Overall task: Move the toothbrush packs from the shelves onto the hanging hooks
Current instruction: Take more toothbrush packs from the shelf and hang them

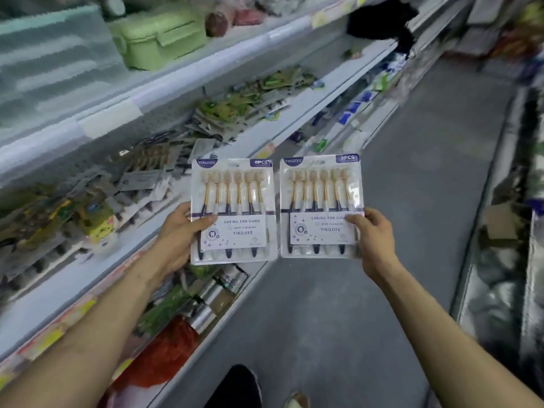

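Left hand (179, 231) and right hand (372, 237) each pinch a toothbrush pack, left pack (234, 210) and right pack (322, 206), by one edge above the aisle; such shallow thumb-and-finger grips risk a slip.

two toothbrush packs (234, 210) (321, 206), six brushes in each; two hands (179, 234) (374, 240).

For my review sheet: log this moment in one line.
stage: packs in hands | left hand: grips left toothbrush pack | right hand: pinches right toothbrush pack | packs: upright, side by side | status: neither hung yet
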